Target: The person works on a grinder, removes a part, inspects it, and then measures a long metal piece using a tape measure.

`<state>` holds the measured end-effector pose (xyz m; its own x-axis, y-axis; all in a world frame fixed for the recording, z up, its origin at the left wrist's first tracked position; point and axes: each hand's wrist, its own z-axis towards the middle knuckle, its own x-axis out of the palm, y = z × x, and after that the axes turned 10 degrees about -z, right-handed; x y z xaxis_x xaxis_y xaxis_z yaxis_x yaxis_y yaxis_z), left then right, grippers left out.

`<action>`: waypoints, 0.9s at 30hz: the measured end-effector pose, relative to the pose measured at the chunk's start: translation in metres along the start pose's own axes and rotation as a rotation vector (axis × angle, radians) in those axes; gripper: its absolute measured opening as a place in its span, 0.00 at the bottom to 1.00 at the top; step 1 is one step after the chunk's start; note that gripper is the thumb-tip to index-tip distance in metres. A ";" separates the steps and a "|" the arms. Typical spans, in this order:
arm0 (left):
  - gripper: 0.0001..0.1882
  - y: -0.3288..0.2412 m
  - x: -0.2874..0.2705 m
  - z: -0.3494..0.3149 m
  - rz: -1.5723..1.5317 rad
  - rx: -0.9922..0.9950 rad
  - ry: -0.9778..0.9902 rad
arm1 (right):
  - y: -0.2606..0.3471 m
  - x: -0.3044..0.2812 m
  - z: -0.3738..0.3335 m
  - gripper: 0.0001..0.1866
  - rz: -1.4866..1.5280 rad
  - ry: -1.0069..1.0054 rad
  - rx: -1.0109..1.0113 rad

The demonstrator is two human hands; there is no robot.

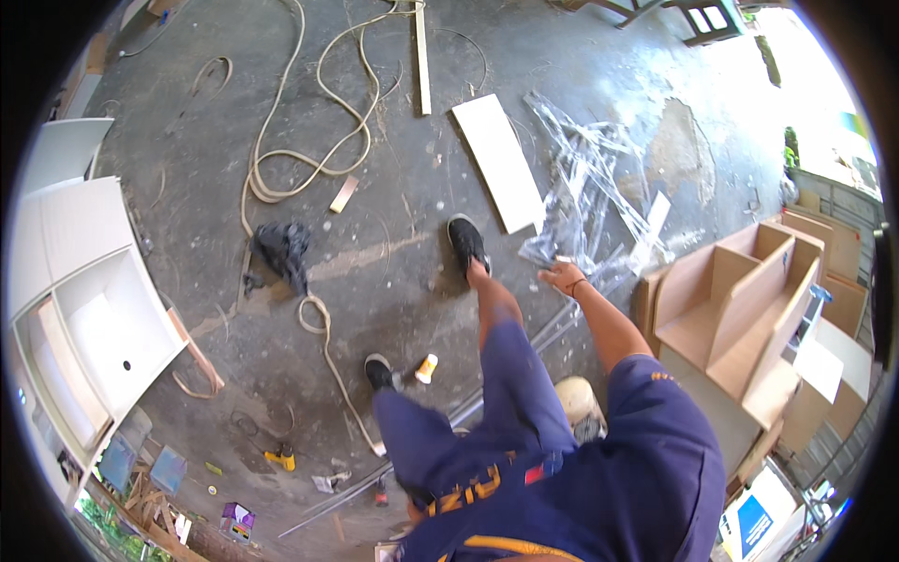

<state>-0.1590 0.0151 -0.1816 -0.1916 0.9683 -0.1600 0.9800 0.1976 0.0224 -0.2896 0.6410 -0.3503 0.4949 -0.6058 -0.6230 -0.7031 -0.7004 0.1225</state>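
My right hand [564, 277] is stretched out to the right of my forward leg, fingers loosely extended, with nothing visible in them. It is over or beside the near edge of a heap of crumpled clear plastic wrap [585, 187]; whether it touches the plastic I cannot tell. Just beyond, a long white board [499, 162] lies flat on the floor. Of my left arm only a small patch of skin shows beside my shirt at the lower middle; the fingers of that hand are hidden. A yellow-and-white container [426, 368] lies between my feet.
A long hose or cable [363, 122] loops across the floor ahead. A black plastic bag [281, 253] lies left of me, near a yellow power tool [281, 457]. White cabinets [103, 328] stand at left, a wooden shelf unit [735, 300] at right. Metal rods [346, 495] run beneath me.
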 end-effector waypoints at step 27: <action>0.22 -0.090 0.252 0.343 -1.506 0.002 -0.375 | 0.040 0.017 0.321 0.36 -0.108 -0.178 0.067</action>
<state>-0.2775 0.1893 -0.5625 -0.9419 -0.2102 -0.2619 -0.0991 0.9191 -0.3813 -0.4730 0.7241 -0.6039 0.4757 -0.4478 -0.7571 -0.6860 -0.7276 -0.0006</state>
